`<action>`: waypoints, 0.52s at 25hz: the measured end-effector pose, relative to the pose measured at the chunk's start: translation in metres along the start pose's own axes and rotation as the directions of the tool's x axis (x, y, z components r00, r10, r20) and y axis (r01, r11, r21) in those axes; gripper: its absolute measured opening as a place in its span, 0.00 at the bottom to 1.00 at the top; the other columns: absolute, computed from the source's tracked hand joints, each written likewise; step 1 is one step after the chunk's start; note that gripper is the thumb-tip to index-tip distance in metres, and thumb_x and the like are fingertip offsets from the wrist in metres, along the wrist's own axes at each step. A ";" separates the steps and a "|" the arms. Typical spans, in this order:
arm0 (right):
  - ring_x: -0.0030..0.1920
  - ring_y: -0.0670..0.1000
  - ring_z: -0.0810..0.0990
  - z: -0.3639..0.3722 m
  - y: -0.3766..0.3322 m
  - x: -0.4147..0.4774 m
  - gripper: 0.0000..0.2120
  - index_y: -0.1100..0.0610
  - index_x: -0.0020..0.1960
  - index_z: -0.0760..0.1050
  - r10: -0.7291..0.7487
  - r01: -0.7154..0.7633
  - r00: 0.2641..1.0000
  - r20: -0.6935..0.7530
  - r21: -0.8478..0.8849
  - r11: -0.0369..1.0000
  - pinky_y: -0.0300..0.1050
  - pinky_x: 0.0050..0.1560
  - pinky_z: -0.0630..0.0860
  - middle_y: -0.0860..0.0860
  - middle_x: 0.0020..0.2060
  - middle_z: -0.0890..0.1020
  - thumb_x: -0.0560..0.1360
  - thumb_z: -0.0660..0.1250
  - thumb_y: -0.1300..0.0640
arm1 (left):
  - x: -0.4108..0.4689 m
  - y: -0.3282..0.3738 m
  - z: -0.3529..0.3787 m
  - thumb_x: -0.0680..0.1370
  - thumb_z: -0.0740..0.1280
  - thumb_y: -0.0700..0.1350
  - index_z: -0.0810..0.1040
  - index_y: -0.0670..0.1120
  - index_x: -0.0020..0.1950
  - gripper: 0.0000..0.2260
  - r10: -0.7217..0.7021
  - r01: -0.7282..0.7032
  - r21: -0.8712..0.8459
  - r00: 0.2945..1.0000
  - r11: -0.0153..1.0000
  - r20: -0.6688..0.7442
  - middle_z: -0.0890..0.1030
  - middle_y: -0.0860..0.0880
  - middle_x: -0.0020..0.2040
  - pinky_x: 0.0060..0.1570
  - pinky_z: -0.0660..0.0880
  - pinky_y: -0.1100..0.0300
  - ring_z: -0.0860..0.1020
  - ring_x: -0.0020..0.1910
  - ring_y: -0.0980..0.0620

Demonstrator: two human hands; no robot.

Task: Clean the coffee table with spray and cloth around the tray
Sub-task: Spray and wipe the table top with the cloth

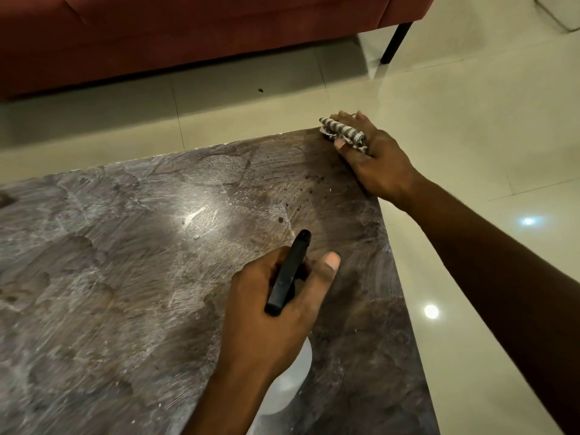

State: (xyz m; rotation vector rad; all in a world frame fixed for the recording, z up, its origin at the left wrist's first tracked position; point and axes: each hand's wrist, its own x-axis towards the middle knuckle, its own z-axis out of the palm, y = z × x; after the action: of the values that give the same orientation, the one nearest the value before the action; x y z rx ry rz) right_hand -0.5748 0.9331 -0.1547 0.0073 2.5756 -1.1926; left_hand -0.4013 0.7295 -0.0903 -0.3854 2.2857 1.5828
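The striped cloth point(343, 133) is bunched under the right hand point(376, 161), whose fingers curl over it and press it onto the far corner of the coffee table point(125, 277), its dark top streaked with wet smears. Nearer the person, left of that hand, the left hand point(273, 309) grips a spray bottle point(287, 274) by its black head. Beyond the right hand lie a tiled floor point(470, 120) and a red sofa point(188, 36).
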 end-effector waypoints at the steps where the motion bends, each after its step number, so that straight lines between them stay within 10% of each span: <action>1: 0.86 0.47 0.52 -0.005 0.002 0.003 0.24 0.46 0.82 0.67 0.016 -0.016 1.000 0.011 0.043 0.999 0.48 0.86 0.49 0.45 0.84 0.65 0.87 0.63 0.51 | 0.001 0.001 0.001 0.77 0.73 0.68 0.80 0.47 0.40 0.24 0.006 -0.006 0.021 1.000 1.000 0.009 0.79 0.44 0.30 0.36 0.82 0.39 0.82 0.29 0.41; 7: 0.87 0.53 0.46 0.026 -0.008 -0.007 0.30 0.47 0.85 0.59 -0.158 0.205 0.974 0.165 -0.326 0.923 0.60 0.86 0.49 0.48 0.86 0.55 0.86 0.64 0.54 | 0.000 0.005 0.011 0.78 0.72 0.65 0.75 0.43 0.34 0.27 0.035 -0.035 0.035 0.999 0.999 0.002 0.77 0.43 0.27 0.36 0.81 0.39 0.81 0.28 0.40; 11: 0.87 0.52 0.45 0.027 0.015 -0.055 0.33 0.45 0.86 0.54 -0.394 0.647 0.724 0.566 -0.359 0.673 0.61 0.85 0.53 0.47 0.87 0.53 0.83 0.57 0.47 | -0.001 0.001 0.010 0.79 0.72 0.63 0.80 0.47 0.39 0.21 0.037 -0.037 0.012 0.999 0.999 0.017 0.77 0.46 0.28 0.36 0.81 0.38 0.82 0.30 0.40; 13: 0.87 0.52 0.47 0.002 0.039 -0.055 0.33 0.47 0.87 0.54 -0.396 0.649 0.734 0.551 -0.399 0.648 0.62 0.85 0.55 0.48 0.87 0.53 0.84 0.59 0.46 | -0.004 -0.004 0.008 0.78 0.71 0.65 0.78 0.46 0.38 0.24 0.045 -0.045 0.026 0.999 0.999 0.009 0.74 0.47 0.27 0.35 0.81 0.40 0.79 0.29 0.42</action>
State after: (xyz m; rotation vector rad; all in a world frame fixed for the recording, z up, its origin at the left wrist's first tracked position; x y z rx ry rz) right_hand -0.5163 0.9642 -0.1700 -1.1075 2.4687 -0.4050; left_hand -0.3956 0.7358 -0.0944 -0.3220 2.3219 1.5704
